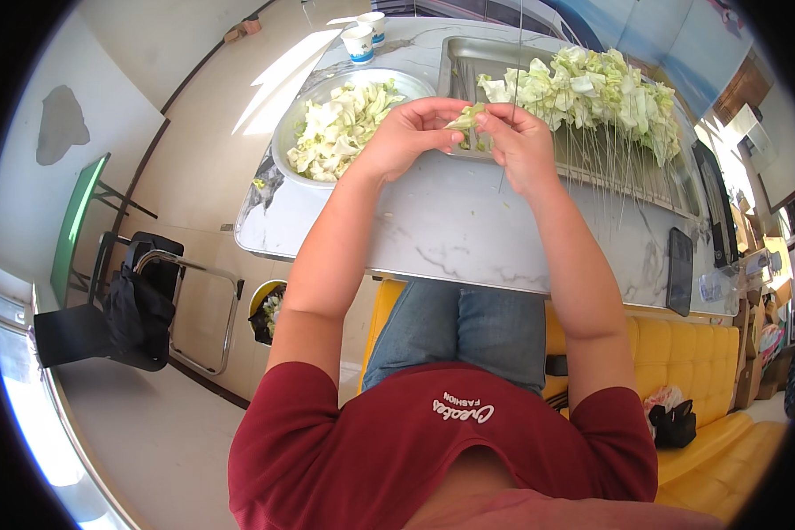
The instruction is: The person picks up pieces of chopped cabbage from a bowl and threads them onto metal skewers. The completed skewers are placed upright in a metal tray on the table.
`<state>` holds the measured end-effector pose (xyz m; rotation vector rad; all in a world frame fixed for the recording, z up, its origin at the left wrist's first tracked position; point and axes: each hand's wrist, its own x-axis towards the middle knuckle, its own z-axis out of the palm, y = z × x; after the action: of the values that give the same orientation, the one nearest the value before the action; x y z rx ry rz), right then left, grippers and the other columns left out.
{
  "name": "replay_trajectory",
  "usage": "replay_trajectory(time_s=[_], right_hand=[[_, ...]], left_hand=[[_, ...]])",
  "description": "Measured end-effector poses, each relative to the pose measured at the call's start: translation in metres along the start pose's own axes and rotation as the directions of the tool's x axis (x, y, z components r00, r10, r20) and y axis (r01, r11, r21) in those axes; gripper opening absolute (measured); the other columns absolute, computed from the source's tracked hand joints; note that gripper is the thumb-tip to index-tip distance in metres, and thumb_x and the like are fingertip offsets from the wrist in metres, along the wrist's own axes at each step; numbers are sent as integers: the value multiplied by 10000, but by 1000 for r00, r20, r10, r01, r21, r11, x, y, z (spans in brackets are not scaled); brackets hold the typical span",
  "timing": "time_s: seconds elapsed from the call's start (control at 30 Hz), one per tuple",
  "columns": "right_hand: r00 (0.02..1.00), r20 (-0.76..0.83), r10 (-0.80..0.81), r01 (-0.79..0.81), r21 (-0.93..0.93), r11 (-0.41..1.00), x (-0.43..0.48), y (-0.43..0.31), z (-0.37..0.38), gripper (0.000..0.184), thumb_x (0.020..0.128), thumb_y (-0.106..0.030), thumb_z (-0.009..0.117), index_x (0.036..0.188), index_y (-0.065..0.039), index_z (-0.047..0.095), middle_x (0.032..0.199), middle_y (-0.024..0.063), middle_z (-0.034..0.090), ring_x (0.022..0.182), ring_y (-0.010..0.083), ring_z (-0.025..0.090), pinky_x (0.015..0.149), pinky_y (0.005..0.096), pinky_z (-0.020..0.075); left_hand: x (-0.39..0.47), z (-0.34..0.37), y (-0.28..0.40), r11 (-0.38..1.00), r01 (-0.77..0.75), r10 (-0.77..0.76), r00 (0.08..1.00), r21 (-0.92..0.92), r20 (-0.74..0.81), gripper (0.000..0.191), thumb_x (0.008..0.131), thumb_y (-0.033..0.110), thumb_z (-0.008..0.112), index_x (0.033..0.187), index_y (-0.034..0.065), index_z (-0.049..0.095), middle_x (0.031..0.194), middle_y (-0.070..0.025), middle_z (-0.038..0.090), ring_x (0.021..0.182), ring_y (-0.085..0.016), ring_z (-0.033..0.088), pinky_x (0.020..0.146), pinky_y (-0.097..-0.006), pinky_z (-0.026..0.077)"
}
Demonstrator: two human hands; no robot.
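Observation:
Between my two hands, above the near left edge of the metal tray [460, 45], is a piece of cabbage leaf [467, 118]. My left hand [414, 136] grips its left side with thumb and fingers. The right end is pinched by my right hand [518, 142], which also has a thin metal skewer [519, 59] running upright through its fingers. Left of my hands, torn cabbage leaves [341, 129] fill a round metal basin [283, 156]. Skewered cabbage [596, 86] lies heaped across the tray, its bare skewer ends pointing towards me. Bare skewers [462, 79] rest at the tray's left end.
Two paper cups [358, 45] stand behind the basin. A phone [680, 271] and a clear plastic bottle [735, 277] are at the right of the marble-patterned table [464, 232]. A bin [265, 311] and a folding chair [152, 298] stand on the floor at left.

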<state>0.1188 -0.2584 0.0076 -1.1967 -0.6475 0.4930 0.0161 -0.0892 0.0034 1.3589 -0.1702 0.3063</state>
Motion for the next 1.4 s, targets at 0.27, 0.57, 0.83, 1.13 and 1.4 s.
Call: replay_trajectory(time_s=[0.27,0.57,0.83,1.13,1.4], right_hand=[[1000,1,17,-17,-97,995,1,6,1,255,848,-180,720,1040,-21,663,784,-1,627,507,3,372,428,183,277],[977,149,154,-99,-324,941,-7,-9,10,291,1001,-244,460,1178,-73,615,668,-52,475,508,26,356,456,199,297],[915,350,202,-1,-498,867,-18,-2,25,237,988,-170,430,1063,-49,621,575,-30,419,538,51,391,523,234,334],[915,357,186,8,-479,878,-18,2,25,224,986,-161,436,1034,-46,622,580,-31,430,529,48,398,505,232,331],[927,320,197,-29,-463,886,-20,-1,26,229,991,-170,431,1019,-49,623,556,-30,423,504,49,383,486,236,328]], left_hand=[[0,4,0,988,-22,48,985,154,-167,166,821,-9,688,984,5,666,860,-39,675,803,-112,627,756,-252,503],[3,-35,9,955,-238,295,717,175,-632,169,835,55,698,979,-13,645,873,-72,673,798,-125,642,732,-232,507],[-2,-52,16,872,-365,479,500,325,-721,139,844,27,688,969,-11,639,883,-81,679,813,-125,650,718,-219,502],[-1,-53,10,767,-299,635,481,568,-604,128,824,14,707,936,17,647,878,-44,656,801,-101,634,712,-219,516],[-4,-38,17,470,-212,813,482,857,-327,99,795,-10,712,879,14,666,889,-65,657,782,-135,651,702,-247,554]])
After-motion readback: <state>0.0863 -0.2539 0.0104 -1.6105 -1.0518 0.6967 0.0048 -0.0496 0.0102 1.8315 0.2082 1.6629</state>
